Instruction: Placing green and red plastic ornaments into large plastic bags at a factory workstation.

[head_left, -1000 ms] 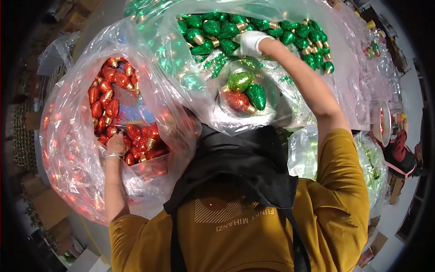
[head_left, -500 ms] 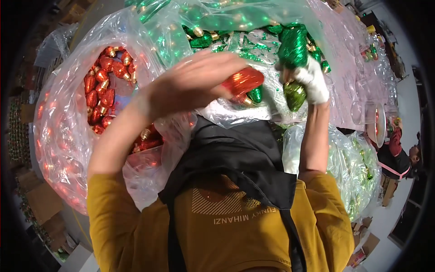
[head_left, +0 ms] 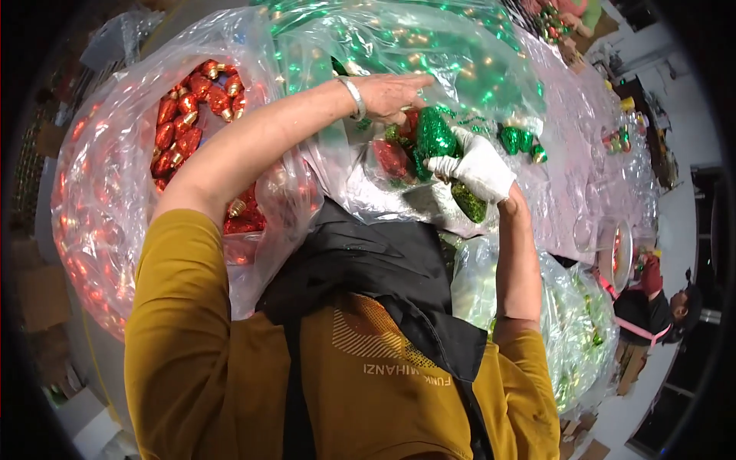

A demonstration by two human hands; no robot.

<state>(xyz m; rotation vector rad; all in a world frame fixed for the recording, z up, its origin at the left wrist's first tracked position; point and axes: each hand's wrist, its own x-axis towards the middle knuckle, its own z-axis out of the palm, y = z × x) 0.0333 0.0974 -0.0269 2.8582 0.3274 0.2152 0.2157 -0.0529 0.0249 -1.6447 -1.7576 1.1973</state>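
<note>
Left grip (head_left: 389,97) — bare, back uppermost, one finger extended rightward, others bent lower; left forearm (head_left: 264,144) slanting up from lower left. Right grip (head_left: 477,169) — white-gloved, fingers curled in, pointing left; right forearm (head_left: 519,257) nearly vertical.

Mustard shirt (head_left: 180,337), black apron (head_left: 376,249), 1 white glove (head_left: 484,170)

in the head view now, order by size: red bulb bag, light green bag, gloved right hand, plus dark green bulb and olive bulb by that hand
1. Red bulb bag
2. Light green bag
3. Gloved right hand

Dark green bulb and olive bulb: smallest; unranked, olive partly hidden.
</note>
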